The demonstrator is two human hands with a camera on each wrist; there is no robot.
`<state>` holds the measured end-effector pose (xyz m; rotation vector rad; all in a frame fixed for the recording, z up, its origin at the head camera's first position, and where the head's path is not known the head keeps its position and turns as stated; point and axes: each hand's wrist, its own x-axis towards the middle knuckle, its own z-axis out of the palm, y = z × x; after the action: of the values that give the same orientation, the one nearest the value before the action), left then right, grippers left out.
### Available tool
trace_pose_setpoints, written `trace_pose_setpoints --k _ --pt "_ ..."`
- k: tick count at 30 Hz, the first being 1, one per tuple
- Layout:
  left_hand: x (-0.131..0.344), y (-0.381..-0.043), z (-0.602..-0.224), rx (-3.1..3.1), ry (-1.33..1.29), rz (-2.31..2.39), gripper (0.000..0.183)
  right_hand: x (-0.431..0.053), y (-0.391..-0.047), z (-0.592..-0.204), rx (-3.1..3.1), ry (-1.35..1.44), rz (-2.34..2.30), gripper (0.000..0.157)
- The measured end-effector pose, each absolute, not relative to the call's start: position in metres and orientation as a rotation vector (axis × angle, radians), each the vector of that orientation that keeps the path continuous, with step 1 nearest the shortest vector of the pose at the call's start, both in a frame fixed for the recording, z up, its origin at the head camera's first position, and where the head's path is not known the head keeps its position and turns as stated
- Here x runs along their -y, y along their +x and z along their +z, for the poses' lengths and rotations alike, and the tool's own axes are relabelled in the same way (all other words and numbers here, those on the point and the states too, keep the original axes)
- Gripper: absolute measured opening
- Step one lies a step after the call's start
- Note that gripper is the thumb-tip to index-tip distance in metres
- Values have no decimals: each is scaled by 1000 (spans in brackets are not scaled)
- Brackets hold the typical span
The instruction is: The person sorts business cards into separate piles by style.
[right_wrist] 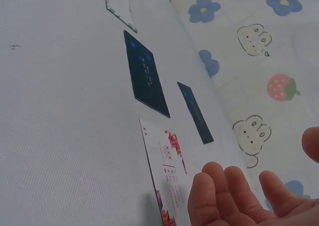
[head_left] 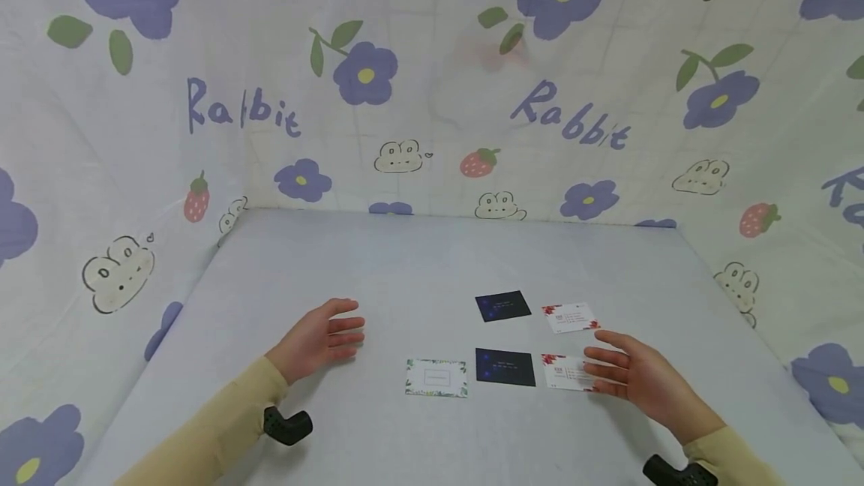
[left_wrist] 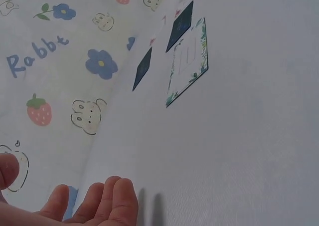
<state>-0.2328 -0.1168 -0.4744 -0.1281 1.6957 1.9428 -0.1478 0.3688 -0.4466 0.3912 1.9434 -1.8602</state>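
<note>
Bit of a pain to read the near red-flower card [head_left: 562,373]: its 3 o'clock end is covered by fingertips in the head view, and I can't tell if they touch it. The print on all five cards is too tiny to make out. Right wrist view chops the green-bordered card [head_left: 436,379] at the top edge, and each wrist view cuts off its thumb.

Right hand [head_left: 637,377] is relaxed, nothing gripped, thumb uppermost, fingers aimed around 9 o'clock. Left hand [head_left: 317,340] mirrors it, holding nothing, fingers toward 3 o'clock.

On the tabletop [head_left: 378,261], from the near dark card [head_left: 505,367]: green-bordered at 9, near red-flower at 3, far dark card [head_left: 502,306] at 12, far red-flower card [head_left: 570,318] around 2.
</note>
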Motion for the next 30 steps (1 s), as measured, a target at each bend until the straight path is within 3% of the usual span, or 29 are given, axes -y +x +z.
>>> trace_pose_setpoints --k 7,18,30 --pt "71 -232 -473 -1761 -127 1838 58 -346 -158 -447 -2158 411 -1616 81" --pt "-11 -227 -459 -1856 65 1579 55 -307 -170 -447 -2224 385 -1495 67" --pt "-53 -218 -454 -1776 35 1533 62 -293 -174 -451 -2235 383 -1458 59"
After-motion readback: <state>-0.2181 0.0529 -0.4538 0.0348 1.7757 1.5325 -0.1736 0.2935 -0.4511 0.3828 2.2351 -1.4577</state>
